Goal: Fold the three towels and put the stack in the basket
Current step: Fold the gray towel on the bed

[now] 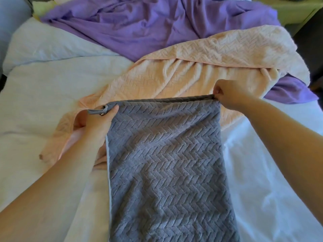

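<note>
**Three towels on a bed, one held at both top corners**

Grey towel point(167, 163) — herringbone-textured, centre and lower centre of the frame, running from mid-frame down past the bottom edge. Its top edge is pulled taut between two hands. A small grey hanging loop point(95, 111) sticks out at its top left corner.

Left hand point(99, 119) — left of centre, pinched closed on the grey towel's top left corner, thumb lying on the front face just beside the loop; forearm enters from the lower left.

Right hand point(227, 95) — right of centre, fist closed on the top right corner; forearm enters from the right edge. The two hands are well apart, a towel's width between them.

Peach towel point(183, 72) — same herringbone texture, spread loosely and rumpled behind the grey one, from the left of centre up to the upper right; its far edge is turned over on itself. Part of it lies beneath the left hand.

Purple towel point(139, 23) — smooth, crumpled, across the top of the frame; a further patch shows at the right, beneath the peach towel's edge.

White bedding point(43, 88) — covers the bed under all three towels, filling the left side and lower right.

Green furniture point(293, 9) — upper right corner, partly cut off; what it is cannot be told.
</note>
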